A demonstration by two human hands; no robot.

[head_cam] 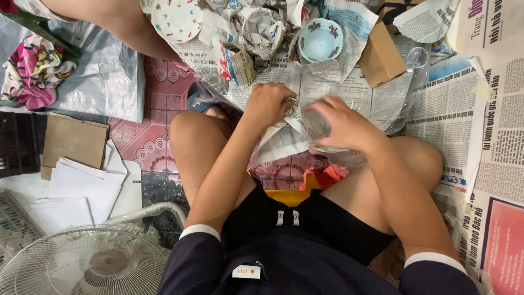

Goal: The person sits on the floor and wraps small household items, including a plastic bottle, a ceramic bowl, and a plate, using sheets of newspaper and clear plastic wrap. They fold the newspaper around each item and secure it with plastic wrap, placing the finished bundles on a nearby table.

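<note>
I sit on the floor with both knees spread. My left hand (267, 104) is closed on crumpled newspaper (291, 111) wrapped around something I cannot make out. My right hand (341, 124) presses on the same bundle from the right, over a sheet of clear plastic (390, 101). Beyond my hands a pale blue bowl with a flowered rim (320, 39) sits among crumpled newspaper. A white patterned plate (176, 19) lies further left.
Newspaper sheets (480, 136) cover the floor at right. A brown cardboard box (379, 54) lies by the bowl. Another person's leg (125, 27) crosses the top left. A white fan (82, 262), white papers (82, 186) and cardboard (73, 142) sit at left.
</note>
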